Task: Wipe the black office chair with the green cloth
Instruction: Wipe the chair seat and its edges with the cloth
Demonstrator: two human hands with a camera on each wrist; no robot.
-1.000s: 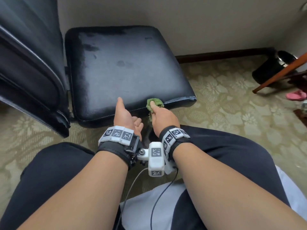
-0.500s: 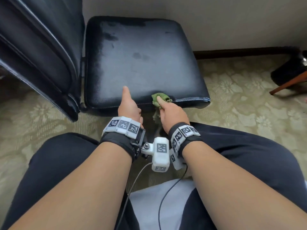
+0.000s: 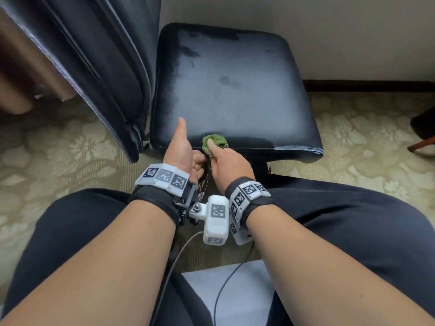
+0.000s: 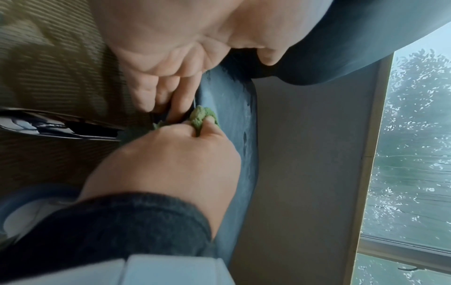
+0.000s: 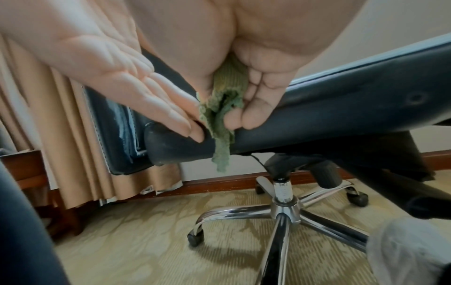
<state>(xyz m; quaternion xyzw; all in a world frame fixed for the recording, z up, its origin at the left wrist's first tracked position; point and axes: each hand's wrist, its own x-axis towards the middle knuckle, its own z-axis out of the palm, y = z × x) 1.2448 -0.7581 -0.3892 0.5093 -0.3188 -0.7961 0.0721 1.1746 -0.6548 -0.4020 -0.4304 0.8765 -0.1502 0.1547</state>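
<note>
The black office chair's seat [image 3: 235, 90] is in front of me, its backrest [image 3: 94, 67] at the left. My right hand [image 3: 226, 161] grips the bunched green cloth [image 3: 215, 142] against the seat's front edge, thumb on top. From below, the right wrist view shows the cloth [image 5: 224, 108] hanging out of the right hand [image 5: 244, 77] over that edge. My left hand [image 3: 181, 149] rests beside it, thumb on the seat top. Its fingers [image 5: 171, 108] lie straight against the edge, touching the cloth. In the left wrist view the cloth [image 4: 202, 117] is pinched at the seat's rim.
Under the seat stands the chrome star base [image 5: 283, 208] with casters on patterned carpet [image 3: 70, 149]. A tan curtain [image 5: 61, 115] hangs at the left and a window [image 4: 415, 154] is nearby. A wooden leg [image 3: 421, 144] and a dark object [image 3: 423, 123] are at the right. My knees flank the hands.
Both hands have slid left along the seat's front edge with the cloth, leaving a darker streak to its right. The view has shifted, with the chair now further right in frame.
</note>
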